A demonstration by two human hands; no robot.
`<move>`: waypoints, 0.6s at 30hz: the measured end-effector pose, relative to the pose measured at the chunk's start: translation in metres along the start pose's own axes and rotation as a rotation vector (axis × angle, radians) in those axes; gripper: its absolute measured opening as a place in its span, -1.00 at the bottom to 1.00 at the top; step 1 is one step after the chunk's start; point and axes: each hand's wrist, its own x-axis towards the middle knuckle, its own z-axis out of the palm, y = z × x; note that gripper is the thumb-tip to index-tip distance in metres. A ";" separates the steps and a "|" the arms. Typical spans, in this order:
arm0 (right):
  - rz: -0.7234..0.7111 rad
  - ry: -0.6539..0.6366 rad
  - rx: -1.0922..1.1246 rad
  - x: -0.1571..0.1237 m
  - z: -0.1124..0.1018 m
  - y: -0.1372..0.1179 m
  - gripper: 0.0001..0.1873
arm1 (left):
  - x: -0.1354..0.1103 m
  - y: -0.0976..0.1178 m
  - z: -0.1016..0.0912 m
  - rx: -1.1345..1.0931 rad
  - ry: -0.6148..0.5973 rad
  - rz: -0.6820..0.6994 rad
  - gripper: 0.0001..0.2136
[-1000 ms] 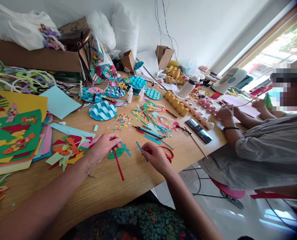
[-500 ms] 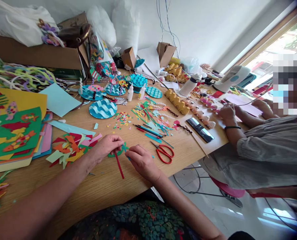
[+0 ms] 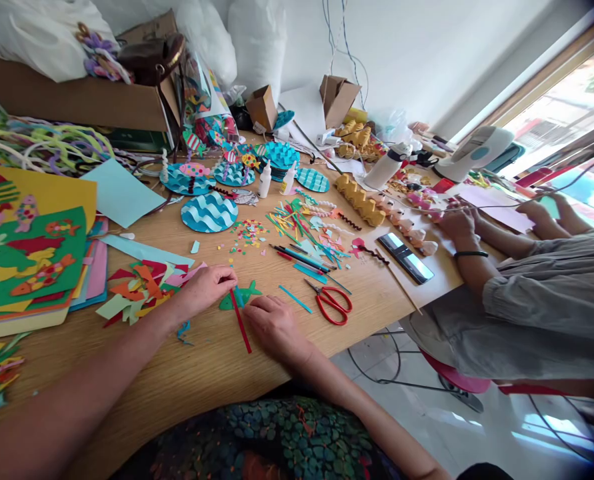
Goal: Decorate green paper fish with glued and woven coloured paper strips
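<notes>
At a wooden table (image 3: 167,380), pinching a red strip (image 3: 241,327) in the tightly closed left hand (image 3: 209,288), before a green paper fish (image 3: 250,292). Curling the right hand (image 3: 275,327) beside a blue strip (image 3: 239,297) (cannot tell if gripped). Alongside, a second blue strip (image 3: 295,299), then red-handled scissors (image 3: 323,289); farther off, glue bottles (image 3: 265,181), wavy blue discs (image 3: 209,212), white wall (image 3: 417,53).

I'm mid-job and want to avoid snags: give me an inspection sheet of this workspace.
Surface: wooden table, strewn with paper
Job's things: red strip and blue strip at the fish; contact unclear
Clutter: scraps, pens, scissors, phone
Grips: left grip pinches red strip; right grip beside blue strip, hold unclear
Cables: wires hang against wall
Surroundings: co-worker at right, window behind
</notes>
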 end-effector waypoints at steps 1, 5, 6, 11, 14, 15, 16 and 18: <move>0.001 -0.009 -0.007 0.001 0.001 0.000 -0.80 | 0.000 -0.001 0.000 0.034 0.010 0.018 -0.79; -0.002 -0.023 -0.035 0.003 0.005 -0.002 -0.78 | -0.001 -0.003 0.001 0.108 0.038 0.052 -0.84; -0.003 -0.030 -0.040 0.003 0.005 -0.002 -0.78 | -0.001 -0.004 0.002 0.111 0.041 0.053 -0.86; 0.009 -0.067 -0.050 0.004 0.004 -0.004 -0.81 | 0.001 -0.009 0.006 0.133 0.051 0.067 -0.89; 0.023 -0.084 -0.060 0.004 0.003 -0.005 -0.82 | 0.002 -0.010 0.006 0.147 0.056 0.075 -0.88; 0.025 -0.085 -0.066 0.004 0.003 -0.006 -0.82 | 0.001 -0.010 0.006 0.152 0.057 0.077 -0.87; 0.024 -0.084 -0.070 0.004 0.003 -0.006 -0.82 | 0.001 -0.009 0.006 0.156 0.058 0.077 -0.87; 0.017 -0.080 -0.069 0.003 0.003 -0.006 -0.82 | 0.001 -0.008 0.006 0.163 0.058 0.077 -0.88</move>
